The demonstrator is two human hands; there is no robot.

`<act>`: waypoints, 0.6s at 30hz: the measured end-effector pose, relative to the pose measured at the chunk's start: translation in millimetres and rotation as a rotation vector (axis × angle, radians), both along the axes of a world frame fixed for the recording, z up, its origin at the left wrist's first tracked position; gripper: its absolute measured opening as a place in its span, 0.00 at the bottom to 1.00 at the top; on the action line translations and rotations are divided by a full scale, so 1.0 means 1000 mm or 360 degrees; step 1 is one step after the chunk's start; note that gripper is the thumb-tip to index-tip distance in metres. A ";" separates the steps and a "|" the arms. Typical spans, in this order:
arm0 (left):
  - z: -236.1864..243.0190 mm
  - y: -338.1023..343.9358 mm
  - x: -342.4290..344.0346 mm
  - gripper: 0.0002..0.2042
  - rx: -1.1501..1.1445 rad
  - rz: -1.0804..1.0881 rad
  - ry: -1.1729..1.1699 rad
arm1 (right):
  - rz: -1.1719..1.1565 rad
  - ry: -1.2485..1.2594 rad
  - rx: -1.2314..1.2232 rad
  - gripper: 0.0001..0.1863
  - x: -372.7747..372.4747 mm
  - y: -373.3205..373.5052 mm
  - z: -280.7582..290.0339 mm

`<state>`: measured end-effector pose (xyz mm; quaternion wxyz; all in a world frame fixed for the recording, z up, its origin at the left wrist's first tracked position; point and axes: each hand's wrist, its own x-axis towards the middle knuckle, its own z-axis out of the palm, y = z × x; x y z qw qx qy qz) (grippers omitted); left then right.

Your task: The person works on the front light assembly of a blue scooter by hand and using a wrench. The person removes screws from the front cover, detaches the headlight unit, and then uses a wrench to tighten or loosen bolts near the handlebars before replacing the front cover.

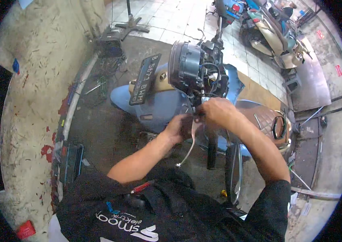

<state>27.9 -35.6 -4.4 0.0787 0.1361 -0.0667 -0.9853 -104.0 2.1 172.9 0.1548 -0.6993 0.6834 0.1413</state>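
Note:
A light-blue scooter (159, 107) stands in front of me with its headlight unit (185, 64) and wiring (210, 74) exposed. Both my hands meet at the near side of its handlebar, at the base of a silver brake lever (192, 143). My left hand (179, 127) is curled at the lever's base, around something dark that I cannot make out. Just above and to the right, my right hand (217, 111) is closed with fingertips pinched at the handlebar; what they hold is hidden. A black handlebar grip (211, 151) points toward me, below my right hand.
A round mirror (233, 173) sits close below my right forearm. The brown quilted seat (262, 121) bears a small wrench (257, 120) and a black ring-shaped part (279, 127). Other scooters (266, 34) stand at the far right. A stained wall (37, 101) runs along the left.

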 end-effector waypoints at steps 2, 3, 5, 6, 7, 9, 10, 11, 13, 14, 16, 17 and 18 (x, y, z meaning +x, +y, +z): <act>0.007 0.007 0.003 0.18 0.0039 -0.0040 -0.0191 | 0.0020 0.0055 0.0051 0.09 0.005 0.000 0.013; 0.007 0.006 0.002 0.18 0.0078 -0.0072 -0.0231 | 0.0050 0.0048 -0.0010 0.09 0.002 0.000 0.008; 0.010 -0.003 0.008 0.17 0.0060 -0.0181 -0.0242 | 0.0030 0.0082 0.0058 0.08 0.007 -0.007 0.013; 0.010 -0.006 0.014 0.17 0.0039 -0.0234 -0.0249 | 0.0067 0.0115 0.0117 0.08 0.009 -0.010 0.012; 0.010 -0.014 0.018 0.17 0.0001 -0.0369 -0.0335 | 0.0020 0.0076 0.0067 0.08 0.008 -0.011 0.001; 0.008 -0.010 0.012 0.17 -0.0009 -0.0485 -0.0311 | -0.0045 0.0105 0.0405 0.11 0.010 -0.019 0.017; 0.011 -0.017 0.005 0.17 -0.0117 -0.0492 -0.0283 | -0.0099 0.0122 0.0517 0.14 0.007 -0.023 0.023; 0.005 -0.019 0.001 0.18 -0.0124 -0.0539 -0.0326 | -0.0152 0.0151 0.0499 0.14 0.000 -0.018 0.025; -0.003 -0.018 -0.001 0.18 -0.0099 -0.0578 -0.0281 | -0.0249 -0.0224 0.0357 0.19 -0.005 -0.004 0.025; -0.003 -0.017 0.000 0.18 -0.0045 -0.0575 -0.0271 | -0.0270 -0.0225 0.0353 0.19 -0.004 -0.001 0.026; -0.007 -0.019 0.001 0.18 -0.0007 -0.0597 -0.0292 | -0.0290 -0.0026 0.0387 0.16 0.005 0.000 0.030; -0.011 -0.020 0.003 0.18 0.0035 -0.0599 -0.0314 | -0.0349 -0.0086 0.0323 0.12 0.011 0.000 0.034; -0.014 -0.022 0.004 0.19 0.0077 -0.0594 -0.0336 | -0.0356 -0.0097 0.0321 0.12 0.012 -0.004 0.029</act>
